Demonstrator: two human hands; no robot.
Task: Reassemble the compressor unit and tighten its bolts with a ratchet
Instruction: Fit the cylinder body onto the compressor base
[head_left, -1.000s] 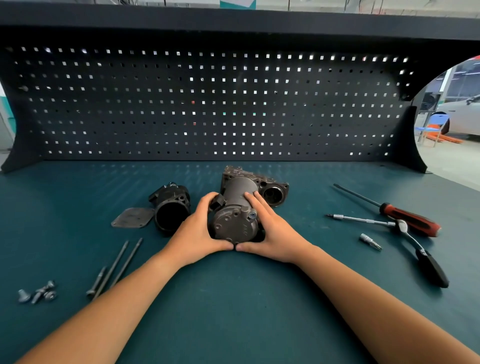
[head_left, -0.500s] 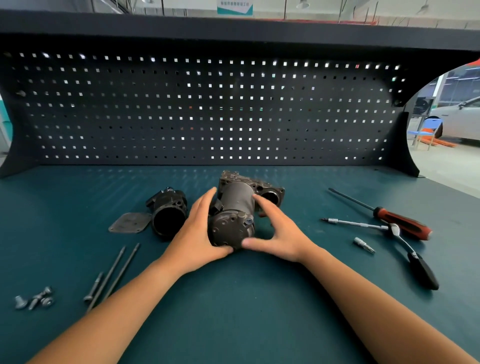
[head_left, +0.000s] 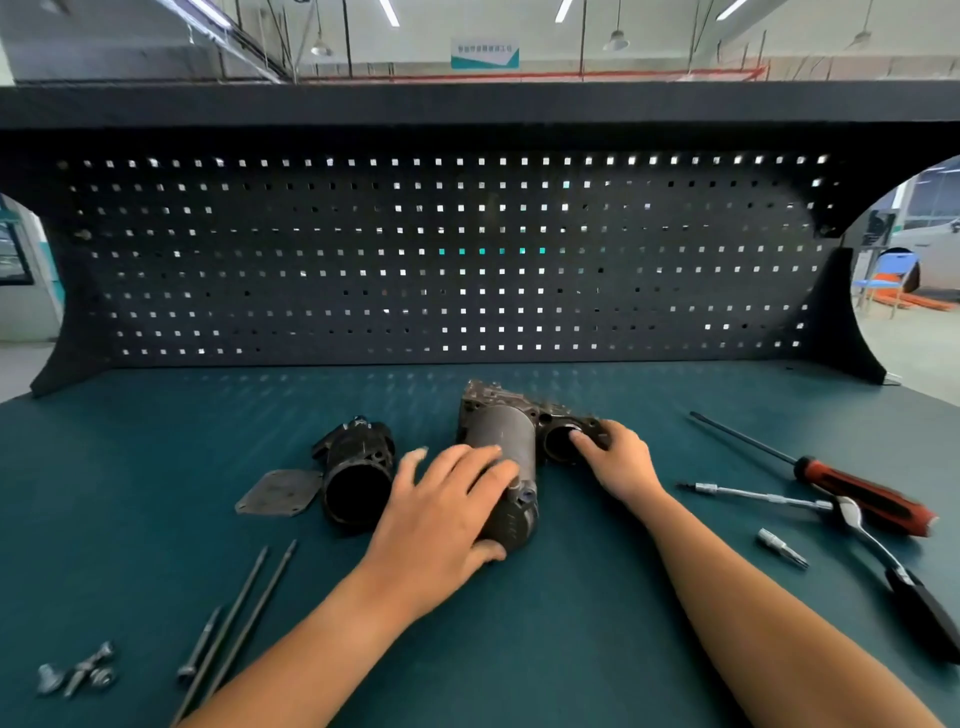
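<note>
The grey compressor body (head_left: 506, 439) lies on the green bench mat (head_left: 571, 639), its round end cap toward me. My left hand (head_left: 441, 514) grips the near end of its cylinder, fingers over the top and thumb underneath. My right hand (head_left: 615, 460) holds the flange with the round bore at the body's right side, fingers at the bore's rim. A black cylinder housing (head_left: 356, 470) lies to the left, open end toward me, beside a flat grey cover plate (head_left: 278, 491). The ratchet (head_left: 878, 556) lies at the right.
Long bolts (head_left: 244, 613) and a small pile of short bolts (head_left: 78, 673) lie at the near left. A red-handled screwdriver (head_left: 831, 478) and a loose bit (head_left: 779, 545) lie at the right. A black pegboard (head_left: 441, 260) closes off the bench's back.
My right hand left the end cap and moved back right to the flange bore. My left hand slid over the top of the cylinder's near end. The camera tilted upward.
</note>
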